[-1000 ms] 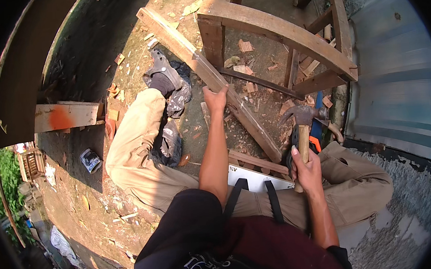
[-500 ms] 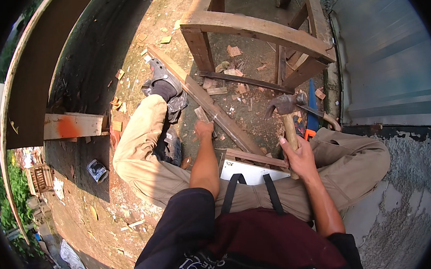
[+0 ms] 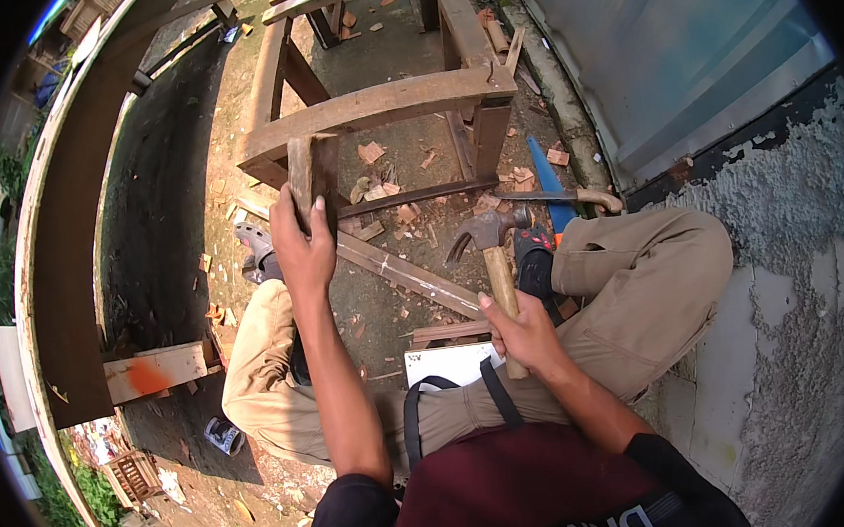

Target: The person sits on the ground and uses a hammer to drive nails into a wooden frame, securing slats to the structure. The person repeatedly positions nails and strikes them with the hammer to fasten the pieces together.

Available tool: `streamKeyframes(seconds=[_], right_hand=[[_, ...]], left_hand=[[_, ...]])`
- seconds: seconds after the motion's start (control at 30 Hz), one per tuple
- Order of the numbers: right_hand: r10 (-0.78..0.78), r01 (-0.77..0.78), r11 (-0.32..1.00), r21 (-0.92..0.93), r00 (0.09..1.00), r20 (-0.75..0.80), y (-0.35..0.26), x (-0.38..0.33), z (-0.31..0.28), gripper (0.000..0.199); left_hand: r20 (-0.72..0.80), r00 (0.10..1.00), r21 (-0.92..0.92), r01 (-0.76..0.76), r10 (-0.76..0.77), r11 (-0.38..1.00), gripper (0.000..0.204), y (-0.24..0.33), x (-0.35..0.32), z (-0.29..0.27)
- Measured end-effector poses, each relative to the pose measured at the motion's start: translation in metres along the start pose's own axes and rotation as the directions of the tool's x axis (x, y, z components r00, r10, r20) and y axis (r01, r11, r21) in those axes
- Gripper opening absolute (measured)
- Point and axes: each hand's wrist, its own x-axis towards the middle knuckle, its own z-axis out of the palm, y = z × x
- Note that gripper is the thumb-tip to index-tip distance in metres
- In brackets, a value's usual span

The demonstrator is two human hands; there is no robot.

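Observation:
My left hand (image 3: 305, 242) is closed round a short wooden block (image 3: 301, 169), held up at the near left corner of a wooden frame (image 3: 381, 102). Whether block and frame touch, I cannot tell. In my right hand (image 3: 528, 334) is a claw hammer (image 3: 499, 280), gripped by its wooden handle, head up and away from me, above my lap. Beyond the hammer, a long wooden beam (image 3: 408, 276) lies slantwise on the ground between my legs.
A long blade with a wooden handle (image 3: 596, 197) lies across a blue saw (image 3: 547, 181) by my right knee. A white board (image 3: 439, 364) sits before my lap. Wood chips litter the ground. A metal sheet (image 3: 682, 59) stands at right, a tin can (image 3: 224, 436) at left.
My left hand has risen from the ground beside the beam to the frame's corner, bringing up the wooden block. The hammer stays in my right hand; the whole view has shifted.

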Motion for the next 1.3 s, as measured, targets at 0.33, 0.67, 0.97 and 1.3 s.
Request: streamKeyframes(seconds=[0.33, 0.67, 0.97, 1.3], right_hand=[[-0.183, 0.182, 0.983, -0.014, 0.980, -0.083, 0.018, -0.002, -0.030, 0.035], [-0.320, 0.290, 0.944, -0.159, 0.922, -0.220, 0.003, 0.034, -0.055, 0.035], [-0.648, 0.583, 0.760, -0.286, 0.716, -0.260, -0.006, 0.106, -0.064, 0.029], [-0.697, 0.704, 0.701, -0.117, 0.640, -0.325, -0.023, 0.149, -0.068, 0.027]], left_hand=[[0.599, 0.725, 0.225, -0.560, 0.340, 0.797, 0.046, 0.136, 0.167, 0.145], [0.515, 0.637, -0.200, -0.562, 0.574, 0.803, 0.050, 0.102, 0.163, 0.142], [0.750, 0.648, -0.034, -0.164, 0.134, 0.986, 0.060, 0.142, 0.186, 0.150], [0.815, 0.571, -0.034, -0.129, 0.102, 0.991, 0.062, 0.133, 0.200, 0.172]])
